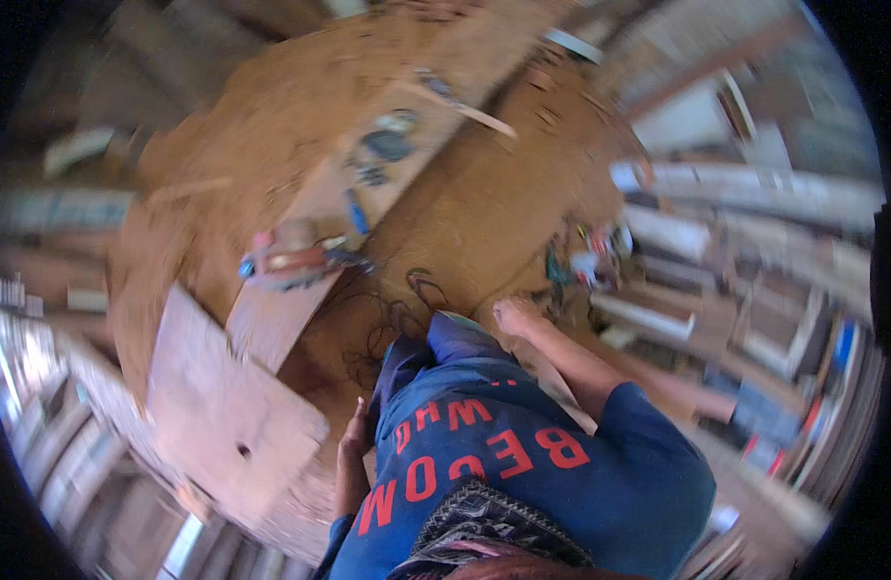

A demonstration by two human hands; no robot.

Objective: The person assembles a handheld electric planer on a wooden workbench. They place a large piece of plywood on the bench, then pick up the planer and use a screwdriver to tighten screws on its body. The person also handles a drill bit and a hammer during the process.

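My left hand (354, 440) hangs beside my left hip, close to the dark blue clothing, its fingers stretched out. A pale flat edge (370, 466) shows between that hand and my shirt; what it belongs to is hidden. My right hand (518, 316) reaches forward past my right knee, above the brown ground. Blur hides whether its fingers hold anything. Beneath my right forearm lies a pale board (550, 379), mostly covered by my body. Thin dark cords (373, 338) and what look like sandals (424, 284) lie in front of my legs.
A long plank (315, 217) crosses the sawdust-coloured ground, bearing a red and grey power tool (296, 261), a blue-handled tool (357, 211) and a dark round object (388, 145). A thin stick (465, 109) lies across it. Plywood (223, 406) lies left; stacked timber (755, 184) stands right.
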